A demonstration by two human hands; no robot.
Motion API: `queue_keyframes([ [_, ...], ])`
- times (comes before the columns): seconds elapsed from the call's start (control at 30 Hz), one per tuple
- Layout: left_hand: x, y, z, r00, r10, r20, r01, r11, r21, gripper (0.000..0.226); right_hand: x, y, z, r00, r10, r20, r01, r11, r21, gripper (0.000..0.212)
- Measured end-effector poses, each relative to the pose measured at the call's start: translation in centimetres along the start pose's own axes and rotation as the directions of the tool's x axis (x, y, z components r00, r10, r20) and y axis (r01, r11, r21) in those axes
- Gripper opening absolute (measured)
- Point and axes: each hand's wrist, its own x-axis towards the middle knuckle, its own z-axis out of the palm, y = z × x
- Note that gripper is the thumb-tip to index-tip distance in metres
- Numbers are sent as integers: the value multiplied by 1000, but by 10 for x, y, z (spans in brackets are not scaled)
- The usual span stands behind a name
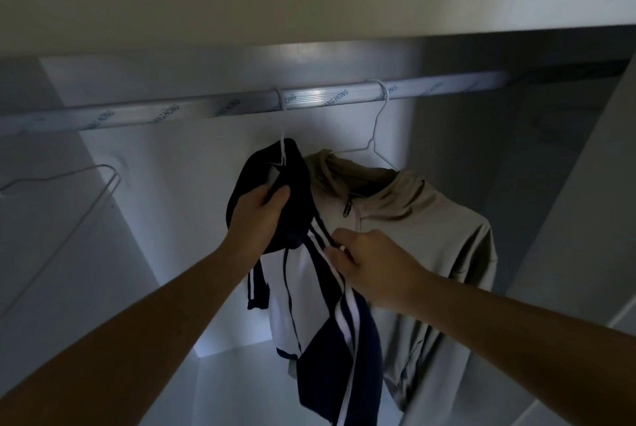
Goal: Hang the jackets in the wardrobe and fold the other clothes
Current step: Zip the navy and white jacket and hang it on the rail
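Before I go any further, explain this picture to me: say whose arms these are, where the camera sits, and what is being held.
There is no machine here. These are a person's two bare arms, filmed by one wide-angle camera worn on the head, looking into a white wardrobe. A silvery metal rail runs across it. Two jackets hang from it on thin white wire hangers: a navy and white striped jacket and, to its right, a beige hooded zip jacket. The left hand grips the striped jacket's navy top part. The right hand pinches its striped shoulder. A bare wire hanger shows at far left; its hook is out of view.
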Motion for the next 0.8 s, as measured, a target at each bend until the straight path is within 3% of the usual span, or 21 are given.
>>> queue_keyframes([
  [0.03,0,1,0,1000,-16,11,16,1000,25,27,0,2,-7,999,2,-43,-5,999,-49,26],
  [0.1,0,7,5,999,-27,18,26,995,97,42,3,14,-28,951,-35,-307,-29,979,-203,24],
  [0.17,5,15,11,1000,-23,1,22,986,167,61,9,33,-51,883,47,-467,-227,914,-337,29],
  [0.27,22,21,15,998,13,-61,3,967,254,71,20,60,-69,884,380,-273,-461,807,-370,44],
  [0.37,37,31,22,996,15,-89,12,955,297,59,28,70,-67,883,457,-106,-465,823,-326,34],
  [0.5,42,41,37,997,-1,-75,30,921,388,63,29,65,-49,913,379,-150,-407,875,-262,27],
  [0.7,44,43,41,993,117,22,-109,816,568,12,28,77,-54,860,453,-235,-471,882,-23,30],
  [0.8,45,46,54,980,164,111,-198,833,517,22,26,88,-65,825,505,-253,-523,852,-5,32],
])
